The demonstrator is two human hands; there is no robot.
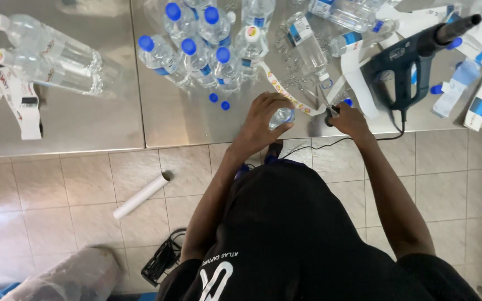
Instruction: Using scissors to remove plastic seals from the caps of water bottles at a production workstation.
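left hand [260, 120] wrapped over a clear bottle [282, 117] at the steel table [85, 122] edge. right hand [348, 118] pinches scissors [328, 114], closed on the handles. label strip [285, 92] runs between them. beyond: blue-capped bottles [202, 50], loose caps [219, 101], heat gun [414, 56] right.

Bright, even overhead light; the steel table [73, 122] throws soft glare patches near its top edge, and the clear bottles [207, 50] glint with small highlights. Shadows weak and short, the dark shirt [285, 234] nearly featureless black. Wide-angle bend at the edges curves the table rim and floor tiles [46, 189]; corners slightly soft, centre reasonably sharp, mild compression smear overall.
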